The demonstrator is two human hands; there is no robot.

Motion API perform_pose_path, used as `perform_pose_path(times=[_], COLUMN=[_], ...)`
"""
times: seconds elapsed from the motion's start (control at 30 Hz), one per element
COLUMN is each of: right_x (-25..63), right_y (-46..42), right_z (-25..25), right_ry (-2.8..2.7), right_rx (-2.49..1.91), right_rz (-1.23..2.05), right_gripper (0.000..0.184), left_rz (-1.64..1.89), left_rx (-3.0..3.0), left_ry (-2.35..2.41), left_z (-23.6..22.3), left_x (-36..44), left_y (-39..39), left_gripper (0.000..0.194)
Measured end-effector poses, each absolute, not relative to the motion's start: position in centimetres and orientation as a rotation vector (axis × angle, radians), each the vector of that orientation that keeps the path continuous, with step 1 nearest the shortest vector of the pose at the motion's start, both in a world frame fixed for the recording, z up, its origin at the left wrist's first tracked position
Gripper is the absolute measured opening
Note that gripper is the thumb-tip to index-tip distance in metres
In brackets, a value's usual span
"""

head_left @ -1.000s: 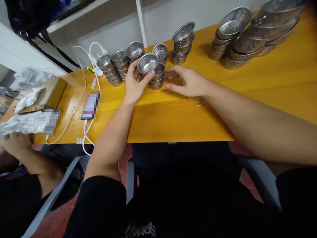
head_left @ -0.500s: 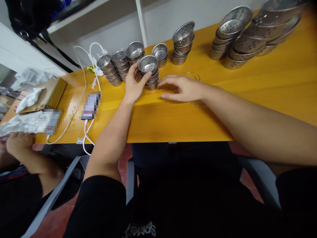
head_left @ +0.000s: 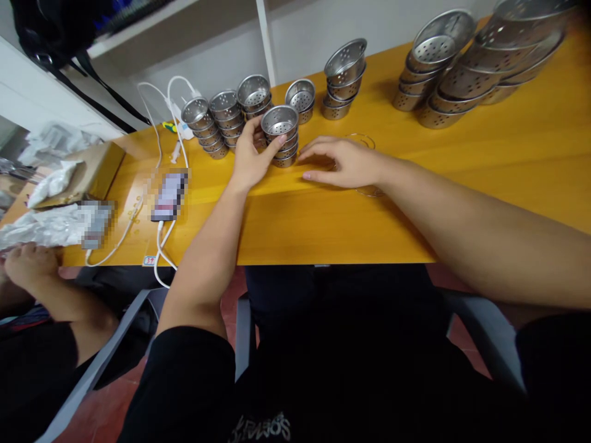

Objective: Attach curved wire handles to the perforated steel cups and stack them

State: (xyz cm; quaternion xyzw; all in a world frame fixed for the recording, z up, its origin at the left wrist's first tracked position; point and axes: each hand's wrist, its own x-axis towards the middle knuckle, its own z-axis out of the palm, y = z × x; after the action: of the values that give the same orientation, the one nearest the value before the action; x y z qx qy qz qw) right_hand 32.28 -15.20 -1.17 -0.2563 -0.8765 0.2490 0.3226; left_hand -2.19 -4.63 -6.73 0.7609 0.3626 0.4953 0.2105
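Observation:
My left hand (head_left: 249, 159) grips a stack of small perforated metal cups (head_left: 281, 134) on the yellow table (head_left: 323, 215), thumb and fingers around the top cups. My right hand (head_left: 344, 163) lies flat just right of that stack, fingers stretched out and resting on a clear glass lid or dish (head_left: 364, 165) that it mostly hides. More stacks of the same cups (head_left: 226, 117) stand behind my left hand.
Larger perforated metal bowls (head_left: 466, 67) are piled at the back right, another cup stack (head_left: 342, 77) at the back middle. A phone (head_left: 168, 195) on a white cable and a charger lie left. Another person's hand (head_left: 28, 264) holds plastic wrapping at the far left edge.
My left hand lowered the raised cup onto the stack, which now stands lower and nested. My right hand slid slightly left and down, flat on the table.

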Motion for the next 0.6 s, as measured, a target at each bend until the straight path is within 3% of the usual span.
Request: perform_pose_path(times=[0.6], right_x=[30.5], right_y=[-8.8], right_z=[-5.2], right_ry=[-2.213], right_rx=[-0.876], right_rz=[0.314], right_gripper=[0.078], left_rz=[1.361], left_rx=[2.189], left_ry=[0.998], left_z=[-8.7], left_x=[-3.8], left_y=[-2.6], left_gripper=[0.103])
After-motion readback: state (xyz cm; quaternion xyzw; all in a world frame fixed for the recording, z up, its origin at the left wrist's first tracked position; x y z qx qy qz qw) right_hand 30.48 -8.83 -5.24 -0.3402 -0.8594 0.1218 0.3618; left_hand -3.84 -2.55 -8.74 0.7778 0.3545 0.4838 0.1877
